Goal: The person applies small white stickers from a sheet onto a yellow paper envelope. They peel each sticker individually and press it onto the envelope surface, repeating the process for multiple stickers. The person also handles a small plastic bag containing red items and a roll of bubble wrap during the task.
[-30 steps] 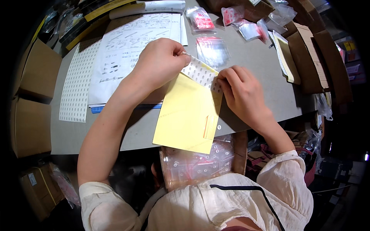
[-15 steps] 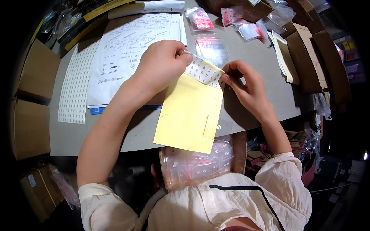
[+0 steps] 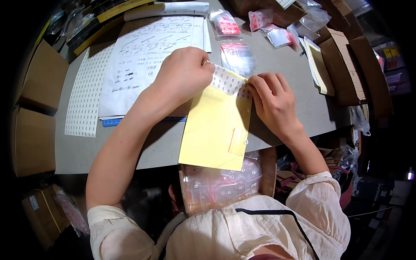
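Head view: two hands hold a yellow backing sheet [image 3: 214,128] over the counter [image 3: 281,78] edge.
Left hand [image 3: 184,76] and right hand [image 3: 273,102] fingers pinch the sticker strip [image 3: 229,81] at its top edge.

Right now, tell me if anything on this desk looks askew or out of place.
The yellow backing sheet juts past the table's near edge, over a clear bag of small parts on the lap. A small flap is peeled up near its lower right. Both the left hand and right hand pinch the sticker strip at its top.
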`<state>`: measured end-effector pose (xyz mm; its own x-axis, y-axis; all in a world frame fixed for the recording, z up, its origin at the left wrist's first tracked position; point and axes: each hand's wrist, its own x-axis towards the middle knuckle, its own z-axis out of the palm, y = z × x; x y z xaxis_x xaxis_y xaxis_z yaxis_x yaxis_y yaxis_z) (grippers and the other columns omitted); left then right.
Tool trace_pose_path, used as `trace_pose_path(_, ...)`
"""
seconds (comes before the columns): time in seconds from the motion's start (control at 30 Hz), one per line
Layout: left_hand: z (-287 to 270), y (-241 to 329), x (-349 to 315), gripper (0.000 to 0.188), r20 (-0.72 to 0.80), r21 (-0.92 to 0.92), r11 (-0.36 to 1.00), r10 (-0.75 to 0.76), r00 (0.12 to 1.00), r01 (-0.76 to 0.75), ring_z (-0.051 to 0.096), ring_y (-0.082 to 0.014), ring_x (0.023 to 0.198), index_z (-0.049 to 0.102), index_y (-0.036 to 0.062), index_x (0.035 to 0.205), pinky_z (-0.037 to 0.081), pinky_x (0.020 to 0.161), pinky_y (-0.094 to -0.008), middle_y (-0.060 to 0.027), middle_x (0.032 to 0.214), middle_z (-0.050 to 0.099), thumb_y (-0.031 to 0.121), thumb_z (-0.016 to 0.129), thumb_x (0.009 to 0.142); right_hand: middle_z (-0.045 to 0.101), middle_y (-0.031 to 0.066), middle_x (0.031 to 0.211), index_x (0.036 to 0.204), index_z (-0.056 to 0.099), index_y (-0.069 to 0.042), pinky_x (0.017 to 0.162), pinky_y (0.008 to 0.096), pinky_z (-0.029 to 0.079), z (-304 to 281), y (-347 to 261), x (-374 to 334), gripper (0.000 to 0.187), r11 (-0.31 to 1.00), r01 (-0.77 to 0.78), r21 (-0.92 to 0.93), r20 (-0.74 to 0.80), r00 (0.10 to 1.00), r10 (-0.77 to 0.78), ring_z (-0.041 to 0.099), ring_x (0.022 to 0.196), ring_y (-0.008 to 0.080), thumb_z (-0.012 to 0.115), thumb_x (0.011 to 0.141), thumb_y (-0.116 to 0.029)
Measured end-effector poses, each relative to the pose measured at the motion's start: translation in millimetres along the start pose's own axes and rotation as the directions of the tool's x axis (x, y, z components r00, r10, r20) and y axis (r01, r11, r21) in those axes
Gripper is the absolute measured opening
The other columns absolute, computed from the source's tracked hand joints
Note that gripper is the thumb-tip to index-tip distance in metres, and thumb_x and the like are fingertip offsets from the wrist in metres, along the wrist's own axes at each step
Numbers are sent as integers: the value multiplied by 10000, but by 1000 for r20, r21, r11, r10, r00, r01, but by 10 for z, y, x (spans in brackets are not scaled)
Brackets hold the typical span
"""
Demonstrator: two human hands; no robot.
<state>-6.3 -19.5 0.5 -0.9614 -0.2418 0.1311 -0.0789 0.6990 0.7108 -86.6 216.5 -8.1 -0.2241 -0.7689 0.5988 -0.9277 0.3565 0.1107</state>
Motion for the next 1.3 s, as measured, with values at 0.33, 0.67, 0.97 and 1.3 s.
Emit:
trace_pose_path(0.33,-17,-11,35,284,68,8,1000,-8,998,8,653,-273,685,739,-46,910,506,679,-392,-172,746,693,228,669,891,636,62,895,995,679,-50,618,310,520,-195,205,31,131,938,64,339,166,978,-127,625,784,212,702,866,-45)
trace_pose_path(0.67,-59,-29,44,285,104,-12,999,-48,993,49,632,-255,675,728,-54,903,502,683,-388,-156,727,671,223,665,888,638,16,805,1004,688,5,586,245,479,98,965,846,191,657,-639,399,742,646,178,574,712,77,683,967,-182)
trace_pose_path(0.97,-129,-62,90,288,151,39,997,-65,986,59,617,-219,672,719,-51,878,496,680,-374,-143,721,668,234,674,874,570,1,653,808,670,-32,500,277,368,134,1270,709,400,772,-631,73,783,515,347,508,564,82,807,900,-397)
trace_pose_path(1.3,-189,-57,128,293,171,32,995,-102,980,98,614,-184,688,703,-61,854,498,687,-349,-120,727,666,230,687,872,640,17,815,1007,663,-32,621,233,445,-170,1112,541,247,519,-687,508,789,613,39,589,721,78,750,927,-249)
